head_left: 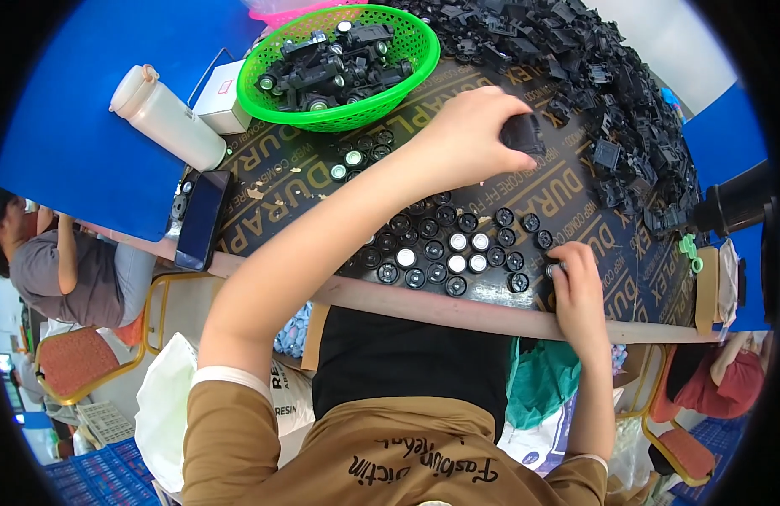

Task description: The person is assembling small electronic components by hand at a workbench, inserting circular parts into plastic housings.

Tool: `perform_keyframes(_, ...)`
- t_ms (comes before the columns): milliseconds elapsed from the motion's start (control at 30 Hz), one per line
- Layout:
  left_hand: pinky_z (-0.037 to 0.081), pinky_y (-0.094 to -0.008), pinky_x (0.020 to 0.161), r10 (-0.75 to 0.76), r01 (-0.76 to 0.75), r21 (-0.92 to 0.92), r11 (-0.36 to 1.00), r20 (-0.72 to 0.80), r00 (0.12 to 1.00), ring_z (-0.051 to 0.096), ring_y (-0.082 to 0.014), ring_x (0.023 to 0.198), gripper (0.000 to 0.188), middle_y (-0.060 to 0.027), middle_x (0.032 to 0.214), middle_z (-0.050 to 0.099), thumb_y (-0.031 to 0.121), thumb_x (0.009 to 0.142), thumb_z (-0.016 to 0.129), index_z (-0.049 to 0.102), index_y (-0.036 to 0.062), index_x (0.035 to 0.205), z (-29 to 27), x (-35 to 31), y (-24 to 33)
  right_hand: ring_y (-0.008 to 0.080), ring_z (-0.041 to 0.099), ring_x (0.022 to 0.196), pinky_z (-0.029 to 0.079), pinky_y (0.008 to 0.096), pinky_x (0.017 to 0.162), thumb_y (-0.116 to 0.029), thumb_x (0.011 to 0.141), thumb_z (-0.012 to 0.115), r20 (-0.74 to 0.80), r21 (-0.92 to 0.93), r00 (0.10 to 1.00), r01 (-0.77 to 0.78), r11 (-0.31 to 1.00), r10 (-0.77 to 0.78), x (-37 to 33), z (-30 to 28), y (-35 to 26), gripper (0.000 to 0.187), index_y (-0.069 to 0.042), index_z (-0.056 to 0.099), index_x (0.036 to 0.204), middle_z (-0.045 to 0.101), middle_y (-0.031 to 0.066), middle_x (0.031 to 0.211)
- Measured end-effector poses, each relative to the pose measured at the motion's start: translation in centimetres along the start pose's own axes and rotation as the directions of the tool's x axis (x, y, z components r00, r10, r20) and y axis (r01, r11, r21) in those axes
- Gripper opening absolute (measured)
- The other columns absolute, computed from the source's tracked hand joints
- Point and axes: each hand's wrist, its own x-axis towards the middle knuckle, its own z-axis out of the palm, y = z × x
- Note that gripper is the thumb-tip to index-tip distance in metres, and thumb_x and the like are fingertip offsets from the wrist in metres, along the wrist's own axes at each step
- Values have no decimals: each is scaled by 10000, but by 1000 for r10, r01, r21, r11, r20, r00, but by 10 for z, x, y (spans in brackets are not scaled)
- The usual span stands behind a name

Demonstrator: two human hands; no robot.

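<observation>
My left hand [478,135] reaches across the table, thumb and fingers closed round a dark plastic part [522,135]; its exact kind is hard to make out. Close to the table's near edge, my right hand [580,282] has its fingertips closed on a small toy wheel [554,270], partly hidden by the fingers. Between my arms lie several black toy wheels [446,215]. Some carry silver-white hubs [457,242]. A smaller group of wheels [380,152] sits beyond my left forearm, a few with pale greenish hubs.
A green basket [356,116] of black toy chassis stands at the back. A large heap of black plastic parts [609,110] spreads over the far right. At left are a white bottle [166,118], a white box [221,99] and a phone [203,221]. People sit on both sides.
</observation>
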Motion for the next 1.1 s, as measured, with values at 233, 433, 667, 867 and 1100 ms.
perform_keyframes(233,503,-265,711,-273,221,-440,870,-56,960,569,-113,870,427,-66,958,581,121,727,724,510,2,1077,-5,-40,-15,329,560,874,456,387,752,1,730,619,22,-73,999,31,997,-30,-7,7,-19,274,-7,594,1003,565,147,952)
perform_keyframes(433,485,-307,675,-326,247,-538,806,-55,944,623,-208,774,441,-131,846,612,167,682,714,498,-1,1027,-2,-41,-21,283,574,816,467,354,713,7,702,648,130,64,991,22,998,-30,-14,-1,-21,288,-42,638,986,558,119,917)
perform_keyframes(667,475,-240,645,-236,211,-369,905,-25,971,577,-93,729,432,-50,872,587,141,728,721,513,29,1090,-2,-43,-22,270,572,785,460,333,686,14,666,675,153,170,988,7,985,-33,-16,-2,-18,191,-4,572,826,556,113,858)
perform_keyframes(867,473,-271,683,-146,136,-315,939,-8,989,590,-152,780,487,-89,925,605,216,715,751,538,36,1115,0,-43,-12,79,522,690,409,221,593,22,683,644,-105,517,994,22,855,38,51,-11,-21,154,-11,561,807,561,2,799)
perform_keyframes(1100,478,-321,759,10,-26,-149,989,-108,994,608,-251,872,496,-136,979,616,252,693,755,565,38,1099,2,-42,-10,69,546,711,446,197,653,-51,842,594,270,911,963,-256,324,0,128,15,-3,133,-12,616,967,616,10,832)
